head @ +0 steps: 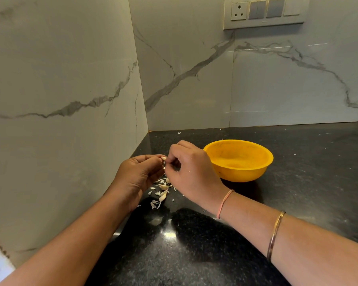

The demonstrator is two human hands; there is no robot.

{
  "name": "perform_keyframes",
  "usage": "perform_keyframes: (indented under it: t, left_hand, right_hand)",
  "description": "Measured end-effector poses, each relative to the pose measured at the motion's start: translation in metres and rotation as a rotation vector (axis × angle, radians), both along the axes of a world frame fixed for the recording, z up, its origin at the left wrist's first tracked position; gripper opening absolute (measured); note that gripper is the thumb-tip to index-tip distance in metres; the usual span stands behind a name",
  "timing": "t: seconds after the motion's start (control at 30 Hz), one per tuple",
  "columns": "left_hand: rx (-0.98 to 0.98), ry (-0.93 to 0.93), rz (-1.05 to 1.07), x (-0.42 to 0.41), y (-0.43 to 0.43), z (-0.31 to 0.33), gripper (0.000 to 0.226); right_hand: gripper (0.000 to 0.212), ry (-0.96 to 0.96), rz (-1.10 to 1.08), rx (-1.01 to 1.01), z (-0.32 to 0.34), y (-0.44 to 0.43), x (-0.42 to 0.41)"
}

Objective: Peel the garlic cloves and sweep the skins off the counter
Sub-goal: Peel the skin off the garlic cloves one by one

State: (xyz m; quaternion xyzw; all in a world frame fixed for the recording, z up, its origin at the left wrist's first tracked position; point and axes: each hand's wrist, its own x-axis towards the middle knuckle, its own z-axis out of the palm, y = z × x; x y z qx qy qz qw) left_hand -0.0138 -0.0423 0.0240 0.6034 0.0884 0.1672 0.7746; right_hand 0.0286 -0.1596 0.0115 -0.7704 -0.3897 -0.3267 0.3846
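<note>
My left hand [140,174] and my right hand [191,170] meet above the black counter [194,244], fingertips pinched together on one small pale garlic clove [163,158]. Most of that clove is hidden by the fingers. Below the hands lie several loose garlic cloves [164,187] mixed with thin white skins [155,203], scattered on the counter near the left wall.
A yellow bowl [239,159] stands just right of my right hand, and its inside looks bare. Marble walls meet in a corner behind the hands. A switch panel [264,12] hangs high on the back wall. Tiny skin flecks dot the counter at the right.
</note>
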Motion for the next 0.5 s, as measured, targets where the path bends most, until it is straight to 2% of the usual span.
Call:
perform_keyframes:
  t: [0.3, 0.4, 0.5]
  left_hand:
    - [0.042, -0.003, 0.025, 0.0011, 0.0018, -0.0001, 0.010]
    - [0.038, 0.008, 0.004, -0.0002, 0.0005, 0.0011, 0.007]
    - [0.033, 0.005, -0.011, -0.0016, 0.0002, 0.0016, 0.007]
  right_hand:
    - [0.007, 0.229, 0.080, 0.155, 0.0003, -0.0015, 0.0041]
    - [0.009, 0.190, 0.058, 0.118, -0.0006, -0.0014, 0.0043]
    - [0.012, 0.056, 0.010, 0.050, -0.0013, -0.0003, 0.0032]
